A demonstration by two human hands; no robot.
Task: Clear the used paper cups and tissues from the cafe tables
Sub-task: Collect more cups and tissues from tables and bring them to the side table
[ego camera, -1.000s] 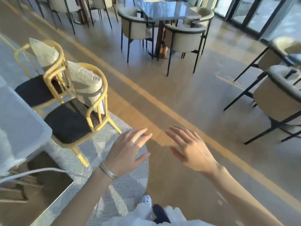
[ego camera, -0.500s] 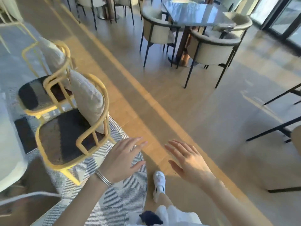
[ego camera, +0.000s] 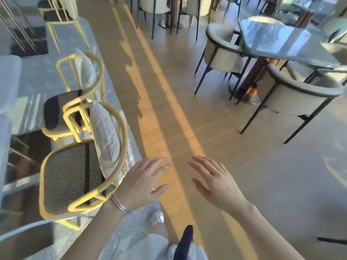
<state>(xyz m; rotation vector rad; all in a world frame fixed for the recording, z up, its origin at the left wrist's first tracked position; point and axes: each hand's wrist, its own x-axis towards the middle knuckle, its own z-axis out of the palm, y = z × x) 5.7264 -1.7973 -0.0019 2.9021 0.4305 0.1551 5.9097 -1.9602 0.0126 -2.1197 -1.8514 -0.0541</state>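
The pale wooden plank floor (ego camera: 234,156) is stretching away down the room, with a long yellow band of sunlight (ego camera: 169,102) running along it. On the left, a grey rug with a fine striped pattern (ego camera: 131,231) is lying under the seating. Far off on the right, a glossy grey stone tabletop (ego camera: 281,42) is standing on a brown pedestal, well apart from the person; whether cups or tissues are lying on it I cannot tell through the glare. Cream tub chairs with thin black legs (ego camera: 296,98) are crowding round it. Two yellow metal-framed chairs with dark speckled seats (ego camera: 65,175) are standing on the rug, each carrying an upright pale grey cushion (ego camera: 105,136). The person's left hand (ego camera: 142,182) and right hand (ego camera: 217,182) are hovering side by side above the floor, released, fingers spread and grasping nothing. Silver bangles (ego camera: 120,204) are sitting on the left wrist, just beside the nearer chair's back.
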